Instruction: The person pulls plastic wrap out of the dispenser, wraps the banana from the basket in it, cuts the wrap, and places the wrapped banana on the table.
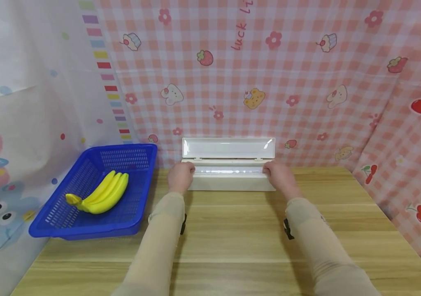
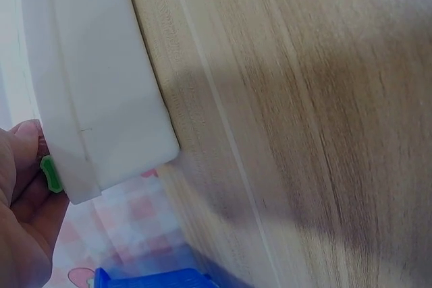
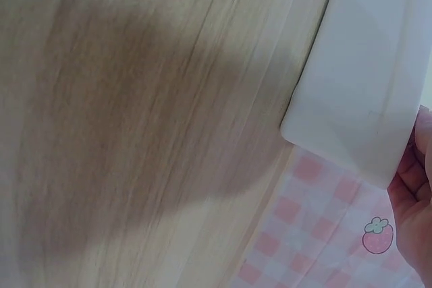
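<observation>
a long white box [image 1: 231, 184] is sitting on the wooden table [image 1: 232, 242], in front of the person and close to the backdrop. its hinged lid [image 1: 229, 148] is standing open at the back, and a shiny, clear roll [image 1: 229, 170] is lying inside. the left hand [image 1: 180, 177] and right hand [image 1: 281, 177] are gripping opposite ends of the box, fingers bent narrowly round them; whether they are also pinching any film, i cannot tell. in the left wrist view, a small green piece [image 2: 50, 174] is showing between the left fingers and the box. uneven pulling could be skewing the box or tearing thin film, and a bump could be dropping the upright lid onto the fingers. further out, to the left, a blue basket [image 1: 88, 232] is holding a yellow bunch of bananas [image 1: 103, 195]. behind everything, a pink checked cloth [image 1: 214, 82] is hanging.
</observation>
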The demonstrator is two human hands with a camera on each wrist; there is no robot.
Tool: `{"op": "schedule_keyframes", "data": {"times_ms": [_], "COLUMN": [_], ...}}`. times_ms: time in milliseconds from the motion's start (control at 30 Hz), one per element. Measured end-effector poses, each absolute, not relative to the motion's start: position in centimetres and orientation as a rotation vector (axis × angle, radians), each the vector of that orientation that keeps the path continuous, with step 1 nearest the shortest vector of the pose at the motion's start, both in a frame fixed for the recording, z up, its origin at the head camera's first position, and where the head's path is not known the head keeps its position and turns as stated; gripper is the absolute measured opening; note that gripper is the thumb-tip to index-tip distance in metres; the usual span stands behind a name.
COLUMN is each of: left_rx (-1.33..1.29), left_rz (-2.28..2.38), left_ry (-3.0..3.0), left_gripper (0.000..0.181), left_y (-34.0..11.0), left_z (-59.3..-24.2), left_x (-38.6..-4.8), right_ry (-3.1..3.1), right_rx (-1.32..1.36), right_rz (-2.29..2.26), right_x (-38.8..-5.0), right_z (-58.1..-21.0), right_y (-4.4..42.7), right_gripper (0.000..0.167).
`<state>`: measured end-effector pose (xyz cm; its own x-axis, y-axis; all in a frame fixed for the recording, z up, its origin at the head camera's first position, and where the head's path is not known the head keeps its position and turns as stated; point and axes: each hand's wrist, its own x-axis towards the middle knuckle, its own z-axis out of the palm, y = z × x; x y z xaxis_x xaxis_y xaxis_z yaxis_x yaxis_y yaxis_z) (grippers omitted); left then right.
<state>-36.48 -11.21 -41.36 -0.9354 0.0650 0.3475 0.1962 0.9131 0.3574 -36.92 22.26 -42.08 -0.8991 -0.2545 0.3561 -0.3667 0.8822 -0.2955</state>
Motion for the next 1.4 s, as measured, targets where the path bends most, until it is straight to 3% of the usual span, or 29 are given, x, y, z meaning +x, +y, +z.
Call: {"op": "schedule_keyframes", "data": {"times_ms": [867, 1400], "left_rx": [-0.220, -0.245], "left_rz": [-0.599, -0.585], "left_ry": [-2.729, -2.699], "left_gripper": [0.019, 0.022], "left_y": [-11.5, -11.7], "left_z": [-40.5, -39.5], "left_x": [-36.5, -36.6], "right_ry": [-2.754, -2.736], "right_rx": [0.442, 0.453], "right_rz": [0.528, 0.519], "right_x": [-36.5, -36.6], "right_z": [-40.9, -39.8], "right_y": [22.4, 22.6], "right_gripper": [0.004, 0.012]}}
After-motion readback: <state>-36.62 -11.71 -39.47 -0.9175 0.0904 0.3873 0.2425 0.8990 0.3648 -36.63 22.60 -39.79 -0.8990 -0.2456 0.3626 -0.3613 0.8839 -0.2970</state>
